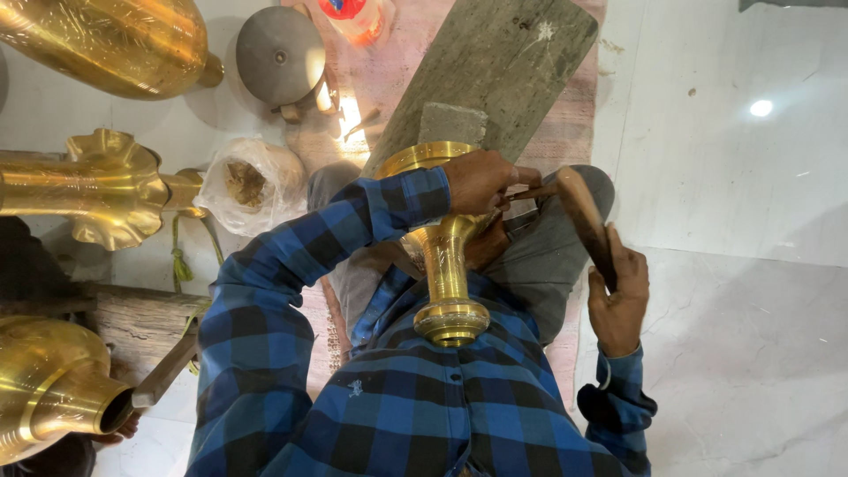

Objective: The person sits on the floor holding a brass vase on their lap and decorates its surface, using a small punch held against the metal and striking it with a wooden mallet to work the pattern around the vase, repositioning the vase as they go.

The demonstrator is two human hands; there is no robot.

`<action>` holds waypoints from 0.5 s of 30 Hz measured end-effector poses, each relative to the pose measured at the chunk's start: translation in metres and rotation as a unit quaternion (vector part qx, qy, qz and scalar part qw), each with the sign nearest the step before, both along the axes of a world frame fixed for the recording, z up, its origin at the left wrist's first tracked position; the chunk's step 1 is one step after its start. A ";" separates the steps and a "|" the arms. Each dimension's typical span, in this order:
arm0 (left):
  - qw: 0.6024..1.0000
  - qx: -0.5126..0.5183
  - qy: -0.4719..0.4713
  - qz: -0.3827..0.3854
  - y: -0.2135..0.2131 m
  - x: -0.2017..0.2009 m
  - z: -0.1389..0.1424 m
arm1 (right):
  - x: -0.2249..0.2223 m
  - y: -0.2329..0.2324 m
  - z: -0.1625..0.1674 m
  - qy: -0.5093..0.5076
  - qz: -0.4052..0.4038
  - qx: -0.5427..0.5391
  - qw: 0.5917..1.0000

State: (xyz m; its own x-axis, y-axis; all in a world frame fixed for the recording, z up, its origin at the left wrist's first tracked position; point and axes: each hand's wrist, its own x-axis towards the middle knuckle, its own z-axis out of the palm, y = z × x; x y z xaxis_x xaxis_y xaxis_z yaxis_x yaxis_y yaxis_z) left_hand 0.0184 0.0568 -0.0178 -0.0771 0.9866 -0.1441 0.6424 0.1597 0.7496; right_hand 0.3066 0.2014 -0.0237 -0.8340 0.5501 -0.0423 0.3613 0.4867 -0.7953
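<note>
A metalworking workshop: polished brass vessels (106, 44) on the floor, worn wooden plank (503, 62), wooden mallet (587, 216).

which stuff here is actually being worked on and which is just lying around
In use:
- brass stem piece
- small metal tool in the left hand
- wooden mallet in the right hand
- wooden plank under the piece

Lying about:
- fluted brass piece
- large brass vessel
- brass bell-shaped piece
- plastic bag
- grey metal disc
</note>
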 end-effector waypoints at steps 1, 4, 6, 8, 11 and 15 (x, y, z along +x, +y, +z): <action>1.000 -0.007 0.002 0.000 0.000 -0.001 -0.001 | 0.001 0.000 0.001 0.070 -0.007 -0.068 0.995; 1.000 -0.020 0.003 0.000 0.002 -0.001 -0.002 | 0.002 0.003 0.003 0.112 -0.026 -0.156 0.981; 1.000 -0.017 0.003 0.006 0.002 -0.001 -0.002 | 0.002 0.004 0.003 0.042 -0.030 -0.102 0.993; 1.000 -0.018 0.009 -0.001 0.003 -0.002 -0.001 | 0.001 0.003 0.004 -0.072 -0.030 0.024 0.997; 1.000 -0.022 0.003 -0.005 0.003 -0.001 0.000 | 0.001 0.001 0.006 0.142 -0.079 -0.268 0.950; 1.000 -0.022 0.002 -0.005 0.003 -0.001 0.002 | 0.003 0.003 0.011 -0.026 -0.011 0.021 0.999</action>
